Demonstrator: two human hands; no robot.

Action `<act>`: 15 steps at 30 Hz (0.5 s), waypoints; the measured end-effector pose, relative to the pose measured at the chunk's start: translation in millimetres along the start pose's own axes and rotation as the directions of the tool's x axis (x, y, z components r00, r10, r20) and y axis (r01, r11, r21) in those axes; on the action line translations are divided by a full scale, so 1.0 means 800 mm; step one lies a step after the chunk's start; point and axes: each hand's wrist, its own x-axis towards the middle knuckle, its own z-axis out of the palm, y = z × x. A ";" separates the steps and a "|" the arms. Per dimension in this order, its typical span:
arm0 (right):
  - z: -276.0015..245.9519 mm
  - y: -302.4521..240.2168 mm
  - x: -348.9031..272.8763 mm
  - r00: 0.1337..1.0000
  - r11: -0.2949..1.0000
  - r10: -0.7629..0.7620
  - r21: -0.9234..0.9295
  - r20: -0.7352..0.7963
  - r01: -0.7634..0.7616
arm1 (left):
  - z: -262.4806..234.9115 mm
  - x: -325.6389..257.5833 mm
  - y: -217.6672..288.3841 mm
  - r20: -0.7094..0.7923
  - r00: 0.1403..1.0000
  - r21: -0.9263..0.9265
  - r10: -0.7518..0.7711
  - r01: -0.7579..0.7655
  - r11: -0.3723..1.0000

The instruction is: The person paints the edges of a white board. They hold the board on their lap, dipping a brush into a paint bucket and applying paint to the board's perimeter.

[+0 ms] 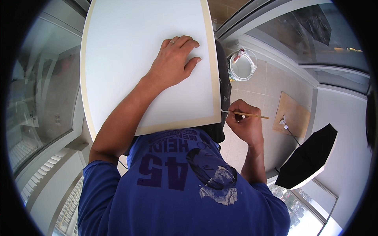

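Note:
A large white board edged with beige tape lies over my lap and reaches up past the top of the view. On its right half rests my left hand, palm down, with thumb and fingers apart and a ring on one finger. Just off the board's lower right edge, my right hand pinches a thin paintbrush. The brush's wooden handle points right, and its pale tip points left toward the board's edge. Whether the tip touches the board I cannot tell.
A white paint bucket, with something red and white at its rim, stands on the tiled floor to the right. Beyond are a wooden panel and a black umbrella-shaped light shade. Glass panels border the left side.

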 end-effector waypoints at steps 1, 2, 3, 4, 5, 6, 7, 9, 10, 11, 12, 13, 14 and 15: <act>-0.001 -0.001 -0.001 1.000 1.000 0.009 -0.001 0.005 -0.009 | 0.000 0.000 0.000 0.000 1.000 0.003 0.000 0.000 1.000; -0.002 -0.003 -0.001 1.000 1.000 0.015 0.012 0.004 -0.015 | 0.001 -0.001 0.000 -0.001 1.000 0.006 -0.001 0.001 1.000; -0.003 -0.005 -0.002 1.000 1.000 0.020 0.024 0.004 -0.020 | 0.000 -0.001 0.000 0.001 1.000 0.006 -0.003 0.002 1.000; -0.003 -0.005 -0.002 1.000 0.999 0.025 0.036 0.003 -0.025 | 0.000 0.000 -0.001 0.002 1.000 0.006 -0.004 0.004 1.000; -0.003 -0.004 -0.002 1.000 0.999 0.018 0.030 0.005 -0.018 | -0.001 0.000 0.000 0.004 1.000 0.005 -0.003 0.003 1.000; -0.002 -0.002 -0.001 1.000 1.000 0.010 0.024 0.007 -0.011 | -0.001 0.000 0.000 0.006 1.000 0.006 -0.005 0.005 1.000; -0.002 -0.001 0.001 1.000 1.000 0.003 0.018 0.009 -0.003 | -0.001 0.000 0.001 0.008 1.000 0.007 -0.007 0.006 1.000; 0.000 -0.001 0.005 1.000 1.000 -0.010 0.008 -0.010 0.010 | -0.001 0.000 0.000 0.008 1.000 0.005 -0.007 0.007 1.000; 0.001 -0.001 0.007 1.000 1.000 -0.016 0.004 -0.020 0.016 | 0.000 0.001 0.000 0.007 1.000 0.000 -0.006 0.006 1.000; 0.002 0.000 0.009 0.999 1.000 -0.020 0.011 -0.031 0.020 | 0.000 0.001 0.000 0.005 1.000 -0.005 -0.006 0.006 1.000; 0.004 0.001 0.010 0.999 1.000 -0.024 0.018 -0.041 0.025 | 0.000 0.001 0.001 -0.001 1.000 -0.005 -0.002 0.002 1.000; 0.006 0.003 0.011 0.998 0.999 -0.028 0.024 -0.053 0.029 | 0.000 0.001 0.001 -0.007 1.000 -0.004 0.002 -0.002 1.000; 0.006 0.003 0.011 0.997 0.999 -0.034 0.029 -0.070 0.036 | 0.000 0.000 0.001 -0.012 1.000 -0.004 0.004 -0.004 1.000; 0.007 0.004 0.011 0.995 0.999 -0.040 0.033 -0.088 0.043 | 0.000 0.000 0.001 -0.009 1.000 -0.001 0.002 -0.002 1.000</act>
